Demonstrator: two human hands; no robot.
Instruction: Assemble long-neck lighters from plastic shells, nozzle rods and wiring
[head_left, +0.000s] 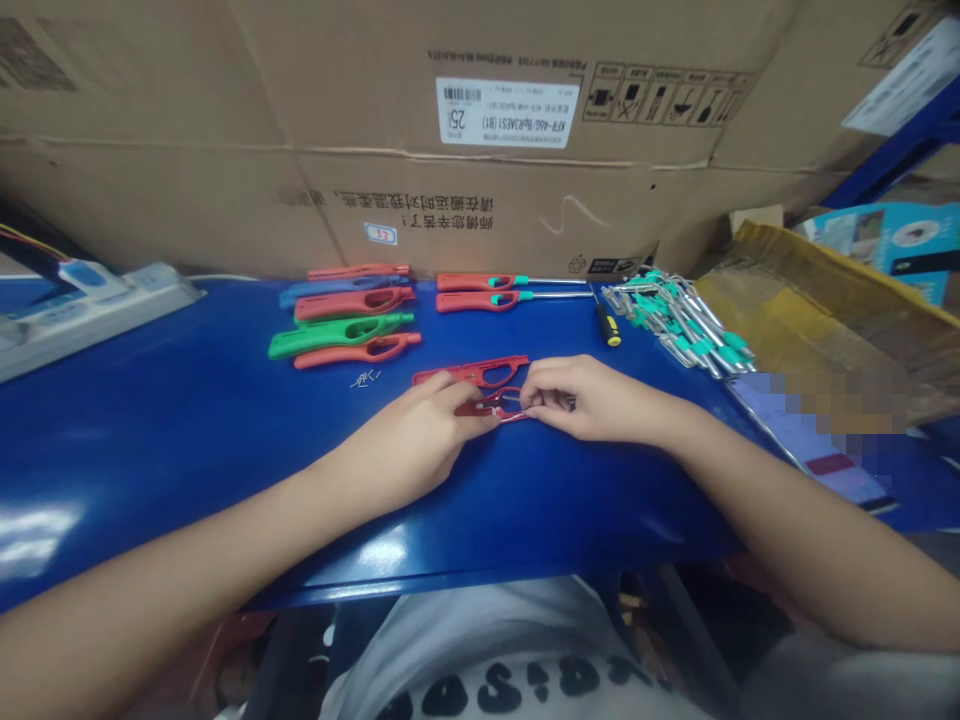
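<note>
Tiny silver metal pins (pixel 366 378) lie on the glossy blue metal tabletop (pixel 187 430), just left of the left hand (pixel 405 435), whose grip is curled down on a flat red plastic lighter shell (pixel 480 407), with a second red shell (pixel 469 372) just behind it. The right hand (pixel 592 400) pinches the first shell's far end, its grip clamped there, near a yellow-and-black screwdriver (pixel 608 327) and a heap of steel rods with green tabs (pixel 679 320)
</note>
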